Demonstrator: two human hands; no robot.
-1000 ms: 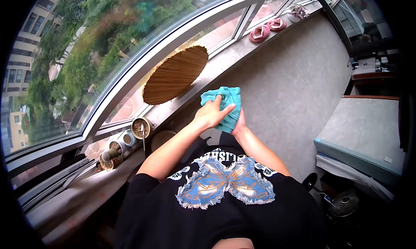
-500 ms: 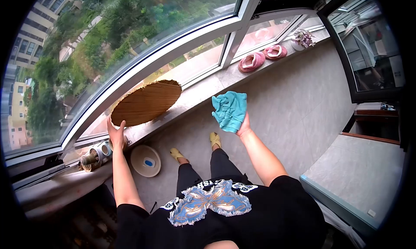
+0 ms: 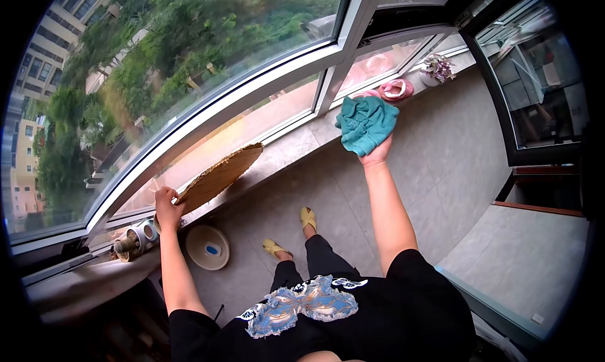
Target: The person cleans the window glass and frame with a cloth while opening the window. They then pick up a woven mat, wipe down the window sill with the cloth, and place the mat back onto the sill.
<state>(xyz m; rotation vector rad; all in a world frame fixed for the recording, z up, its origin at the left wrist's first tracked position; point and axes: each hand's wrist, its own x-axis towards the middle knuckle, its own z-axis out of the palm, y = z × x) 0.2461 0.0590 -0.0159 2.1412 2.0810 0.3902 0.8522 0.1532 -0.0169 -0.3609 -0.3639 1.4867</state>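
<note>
My left hand (image 3: 169,209) is closed on the near end of a flat brown woven mat (image 3: 217,179) with a frayed edge. The mat stands tilted over the window sill (image 3: 291,152), seen at a steep angle. In my right hand (image 3: 378,152) is a crumpled teal cloth (image 3: 367,123), held out above the sill's edge. Behind the cloth a pair of pink slippers (image 3: 397,89) rests on the sill, one of them mostly hidden.
A potted plant (image 3: 437,69) stands at the sill's far end. Small pots (image 3: 132,241) are at the left end. A round beige basin (image 3: 208,247) sits on the grey floor (image 3: 343,192). An open black-framed window (image 3: 513,141) juts in at right.
The cloth in my right hand has moved forward and right, over the slippers. My left hand has closed on the mat's end, and the mat has tilted to a narrower profile. My feet have shifted.
</note>
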